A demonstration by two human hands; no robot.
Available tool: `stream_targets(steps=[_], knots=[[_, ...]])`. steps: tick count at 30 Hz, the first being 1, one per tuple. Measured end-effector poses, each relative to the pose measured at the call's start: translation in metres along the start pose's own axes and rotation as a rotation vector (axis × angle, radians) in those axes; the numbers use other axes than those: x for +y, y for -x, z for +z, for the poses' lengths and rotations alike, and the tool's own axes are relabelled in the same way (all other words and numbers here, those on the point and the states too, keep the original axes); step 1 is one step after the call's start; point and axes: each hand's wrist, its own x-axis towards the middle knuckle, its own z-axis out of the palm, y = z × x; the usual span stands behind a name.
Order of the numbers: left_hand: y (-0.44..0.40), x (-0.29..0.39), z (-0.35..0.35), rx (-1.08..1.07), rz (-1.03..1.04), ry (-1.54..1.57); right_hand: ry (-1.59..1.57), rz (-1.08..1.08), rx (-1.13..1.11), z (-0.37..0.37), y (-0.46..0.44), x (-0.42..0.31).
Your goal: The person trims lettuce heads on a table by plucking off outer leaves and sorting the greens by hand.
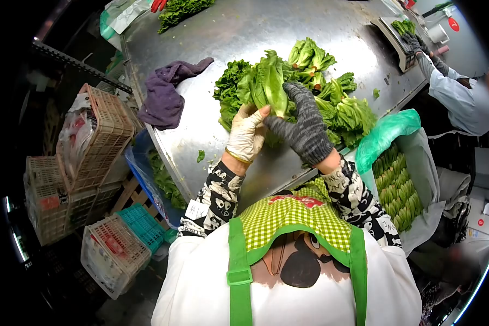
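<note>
A green lettuce head (273,87) with long pale-ribbed leaves is held upright between my two hands above the steel table. My left hand (245,132), in a white glove with a bare thumb tip showing, is closed at its lower left. Wrapped in a grey knit glove, my right hand (305,126) grips its right side and base, with the fingers along the leaves. Loose lettuce leaves (233,81) lie behind my left hand. More lettuce heads (356,115) are piled to the right, and others (309,54) lie farther back with cut stems showing.
On the steel table (195,138) lies a purple cloth (165,98). A blue bin (138,157) with leaves stands left; a lined crate of packed lettuce (399,187) stands right. Stacked crates (95,138) fill the far left. A co-worker (462,100) handles greens at a scale (399,46).
</note>
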Motion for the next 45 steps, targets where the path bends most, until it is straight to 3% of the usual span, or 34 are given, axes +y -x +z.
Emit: stream_targets(steps=[6, 9, 10, 13, 14, 18, 21, 25, 26, 29, 30, 33, 37, 39, 41, 42, 45], knots=[[0.002, 0.005, -0.001, 0.045, 0.064, 0.215, -0.304, 0.297, 0.120, 0.008, -0.008, 0.037], [0.002, 0.009, -0.020, 0.039, -0.076, 0.425, -0.284, 0.349, 0.211, 0.003, -0.016, 0.067], [0.005, 0.009, -0.018, 0.005, -0.046, 0.405, -0.156, 0.292, 0.218, 0.003, -0.017, 0.080], [0.007, 0.011, -0.012, -0.015, -0.026, 0.417, 0.717, -0.213, 0.300, -0.016, -0.020, 0.070], [0.007, 0.011, -0.011, -0.006, -0.034, 0.441, 0.712, -0.253, 0.296, -0.021, -0.023, 0.056], [0.011, 0.011, 0.001, 0.016, -0.032, 0.441, 0.002, -0.072, 0.090, -0.007, -0.010, 0.015], [0.018, 0.008, -0.005, 0.028, -0.020, 0.442, -0.053, -0.082, -0.041, 0.006, 0.002, -0.006], [0.030, 0.000, -0.006, 0.111, 0.079, 0.325, -0.164, 0.283, -0.307, 0.013, 0.001, -0.013], [0.033, -0.002, -0.003, 0.179, 0.053, 0.338, -0.086, 0.248, -0.322, 0.016, 0.001, -0.010], [0.035, -0.005, -0.008, 0.106, 0.039, 0.489, 0.170, -0.302, -0.273, 0.028, 0.007, 0.022], [0.036, -0.010, -0.010, 0.103, 0.105, 0.380, 0.055, -0.283, -0.317, 0.026, 0.006, 0.022], [0.048, -0.008, -0.015, 0.080, 0.051, 0.440, -0.577, 0.504, -0.568, 0.015, 0.007, 0.006], [0.063, -0.002, -0.010, -0.025, -0.091, 0.444, -0.535, 0.242, -0.635, 0.028, 0.014, 0.012], [0.072, -0.005, -0.009, 0.054, -0.033, 0.391, -0.525, 0.173, -0.678, 0.036, 0.018, 0.019], [0.074, -0.006, -0.012, 0.091, 0.023, 0.261, -0.399, -0.149, -0.631, 0.040, 0.021, 0.018], [0.070, -0.005, -0.014, 0.047, 0.032, 0.293, -0.337, -0.042, -0.686, 0.035, 0.023, 0.011], [0.073, -0.001, -0.029, 0.174, 0.110, 0.262, -0.930, 1.102, -0.606, 0.039, 0.025, 0.007]])
